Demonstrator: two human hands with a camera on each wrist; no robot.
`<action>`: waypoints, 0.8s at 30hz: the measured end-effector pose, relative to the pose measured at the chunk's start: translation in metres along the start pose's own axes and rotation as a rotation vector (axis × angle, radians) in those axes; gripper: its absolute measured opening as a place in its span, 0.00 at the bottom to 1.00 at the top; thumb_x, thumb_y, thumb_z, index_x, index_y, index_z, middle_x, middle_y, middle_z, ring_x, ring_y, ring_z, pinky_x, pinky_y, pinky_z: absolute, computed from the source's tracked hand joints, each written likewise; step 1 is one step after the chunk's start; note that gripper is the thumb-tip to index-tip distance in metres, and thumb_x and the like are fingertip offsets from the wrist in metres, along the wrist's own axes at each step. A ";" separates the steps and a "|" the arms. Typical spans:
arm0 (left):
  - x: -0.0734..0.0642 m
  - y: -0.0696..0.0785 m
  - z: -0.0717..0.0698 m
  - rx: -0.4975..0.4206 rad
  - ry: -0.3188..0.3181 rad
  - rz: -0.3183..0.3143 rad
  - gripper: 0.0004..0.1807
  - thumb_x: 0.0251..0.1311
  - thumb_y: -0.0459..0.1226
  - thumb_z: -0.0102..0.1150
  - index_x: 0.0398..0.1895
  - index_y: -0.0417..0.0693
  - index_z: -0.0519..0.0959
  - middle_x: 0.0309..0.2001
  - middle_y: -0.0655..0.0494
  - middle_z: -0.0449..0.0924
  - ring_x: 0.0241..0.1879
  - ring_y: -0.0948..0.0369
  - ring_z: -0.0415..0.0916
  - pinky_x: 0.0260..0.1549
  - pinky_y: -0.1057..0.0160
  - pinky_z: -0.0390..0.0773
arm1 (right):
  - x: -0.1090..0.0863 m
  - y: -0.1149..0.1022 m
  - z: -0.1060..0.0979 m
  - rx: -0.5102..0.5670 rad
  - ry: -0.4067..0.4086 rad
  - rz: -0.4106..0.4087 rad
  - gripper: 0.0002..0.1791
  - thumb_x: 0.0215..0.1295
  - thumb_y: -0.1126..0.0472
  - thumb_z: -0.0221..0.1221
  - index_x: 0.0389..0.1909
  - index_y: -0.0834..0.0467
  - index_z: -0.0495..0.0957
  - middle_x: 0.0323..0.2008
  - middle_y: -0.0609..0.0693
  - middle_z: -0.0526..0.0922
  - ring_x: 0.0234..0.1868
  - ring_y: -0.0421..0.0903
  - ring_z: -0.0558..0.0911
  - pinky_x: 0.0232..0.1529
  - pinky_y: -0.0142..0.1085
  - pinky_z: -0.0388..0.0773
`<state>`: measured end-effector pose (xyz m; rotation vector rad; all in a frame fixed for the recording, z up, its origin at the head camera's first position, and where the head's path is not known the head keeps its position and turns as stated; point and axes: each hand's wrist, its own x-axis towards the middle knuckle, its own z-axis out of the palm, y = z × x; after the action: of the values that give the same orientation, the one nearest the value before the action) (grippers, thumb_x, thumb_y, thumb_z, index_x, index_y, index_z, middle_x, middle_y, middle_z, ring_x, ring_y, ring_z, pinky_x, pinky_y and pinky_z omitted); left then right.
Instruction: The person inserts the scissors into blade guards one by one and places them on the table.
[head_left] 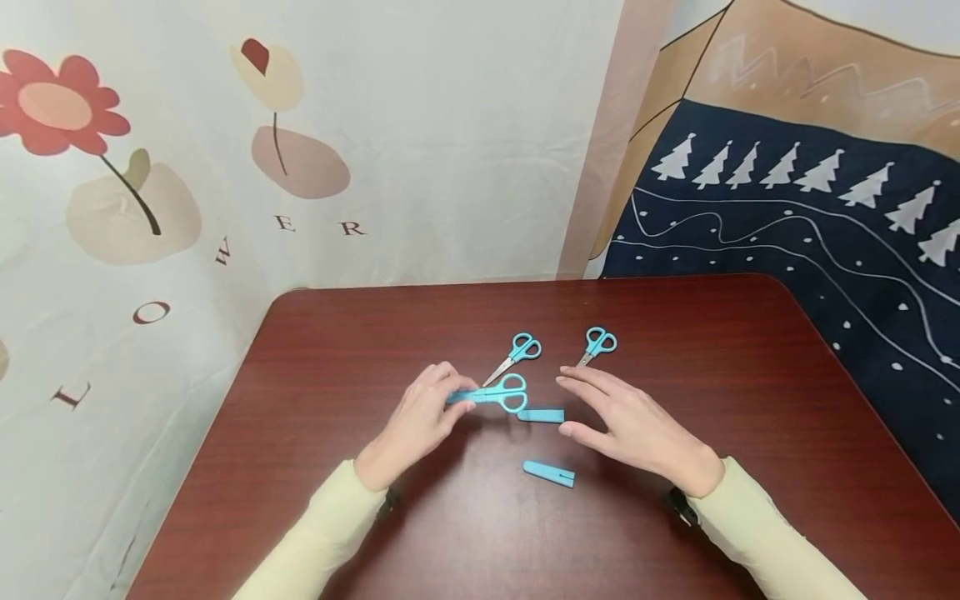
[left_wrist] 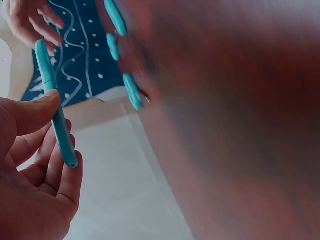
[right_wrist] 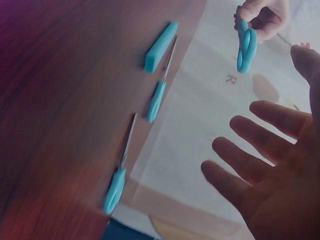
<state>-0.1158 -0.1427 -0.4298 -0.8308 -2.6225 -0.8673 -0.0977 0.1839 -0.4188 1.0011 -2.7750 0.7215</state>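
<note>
My left hand (head_left: 420, 412) pinches a pair of blue scissors (head_left: 486, 396) between thumb and fingers, with the handle loops pointing right. In the left wrist view the blades are hidden inside a blue blade cover (left_wrist: 63, 136), which the fingers grip. To the right, my right hand (head_left: 633, 429) is held over the table, fingers spread and holding nothing. Just beyond it lies a second pair of scissors (head_left: 592, 351) with bare metal blades. A third bare pair (head_left: 517, 355) lies behind the held ones. Nearest the right thumb is a loose blue blade cover (head_left: 546, 416).
Another loose blade cover (head_left: 549, 474) lies closer to the front, between the forearms. Everything rests on a dark red-brown table (head_left: 337, 333) with rounded far corners. Behind it hang a pale flower-print cloth (head_left: 465, 167) and a navy cloth with white trees (head_left: 720, 217).
</note>
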 end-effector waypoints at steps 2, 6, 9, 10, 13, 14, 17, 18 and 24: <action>0.004 -0.008 -0.003 0.007 -0.009 -0.026 0.10 0.55 0.30 0.77 0.39 0.47 0.87 0.34 0.57 0.77 0.35 0.60 0.68 0.33 0.62 0.73 | -0.004 0.006 -0.002 -0.024 -0.008 0.008 0.37 0.70 0.36 0.62 0.72 0.54 0.73 0.72 0.51 0.72 0.72 0.52 0.71 0.68 0.54 0.71; 0.012 -0.023 -0.006 -0.008 -0.026 -0.078 0.10 0.55 0.30 0.77 0.40 0.46 0.87 0.35 0.58 0.77 0.37 0.56 0.71 0.36 0.59 0.73 | -0.010 0.016 -0.005 -0.063 -0.038 0.038 0.39 0.69 0.36 0.62 0.73 0.55 0.72 0.73 0.54 0.71 0.74 0.57 0.68 0.71 0.60 0.63; 0.017 -0.034 -0.007 -0.029 -0.037 -0.107 0.10 0.55 0.30 0.77 0.39 0.45 0.87 0.35 0.58 0.79 0.38 0.53 0.74 0.37 0.56 0.73 | -0.015 0.022 -0.006 -0.080 -0.063 0.082 0.41 0.69 0.34 0.61 0.74 0.54 0.71 0.74 0.54 0.70 0.75 0.59 0.67 0.72 0.63 0.60; 0.018 -0.038 -0.007 -0.032 -0.042 -0.116 0.10 0.55 0.30 0.77 0.39 0.45 0.87 0.35 0.57 0.79 0.38 0.52 0.74 0.38 0.56 0.73 | -0.016 0.023 -0.007 -0.084 -0.070 0.094 0.41 0.69 0.33 0.61 0.74 0.54 0.71 0.74 0.55 0.69 0.75 0.59 0.66 0.72 0.64 0.59; 0.023 -0.049 -0.007 -0.026 -0.063 -0.153 0.09 0.56 0.30 0.76 0.39 0.45 0.87 0.36 0.57 0.80 0.38 0.53 0.74 0.39 0.54 0.73 | -0.020 0.027 -0.007 -0.094 -0.078 0.117 0.41 0.69 0.33 0.61 0.75 0.53 0.71 0.75 0.55 0.68 0.75 0.60 0.66 0.71 0.64 0.59; 0.025 -0.054 -0.006 -0.018 -0.071 -0.166 0.09 0.57 0.31 0.76 0.40 0.45 0.87 0.37 0.57 0.80 0.38 0.53 0.74 0.40 0.54 0.73 | -0.021 0.028 -0.007 -0.096 -0.078 0.120 0.41 0.69 0.33 0.61 0.75 0.53 0.71 0.75 0.56 0.68 0.75 0.61 0.66 0.71 0.64 0.59; 0.029 -0.065 -0.004 0.005 -0.100 -0.208 0.08 0.59 0.32 0.75 0.40 0.45 0.88 0.37 0.56 0.81 0.39 0.53 0.75 0.41 0.53 0.73 | -0.025 0.031 -0.006 -0.100 -0.076 0.122 0.40 0.69 0.34 0.61 0.74 0.53 0.72 0.75 0.55 0.68 0.75 0.61 0.66 0.71 0.65 0.60; 0.031 -0.069 -0.003 0.014 -0.108 -0.217 0.08 0.59 0.32 0.75 0.41 0.45 0.88 0.37 0.56 0.81 0.39 0.52 0.75 0.41 0.53 0.73 | -0.026 0.032 -0.006 -0.101 -0.075 0.124 0.39 0.69 0.34 0.61 0.74 0.53 0.72 0.75 0.55 0.68 0.75 0.61 0.65 0.71 0.65 0.60; 0.041 -0.083 0.001 0.028 -0.135 -0.230 0.07 0.59 0.32 0.74 0.40 0.43 0.89 0.37 0.54 0.82 0.39 0.51 0.77 0.42 0.50 0.75 | -0.031 0.035 -0.007 -0.104 -0.079 0.137 0.38 0.69 0.33 0.60 0.73 0.51 0.73 0.75 0.56 0.69 0.75 0.61 0.65 0.70 0.65 0.60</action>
<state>-0.1978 -0.1793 -0.4529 -0.6073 -2.8843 -0.8546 -0.0961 0.2287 -0.4351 0.8450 -2.9383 0.5583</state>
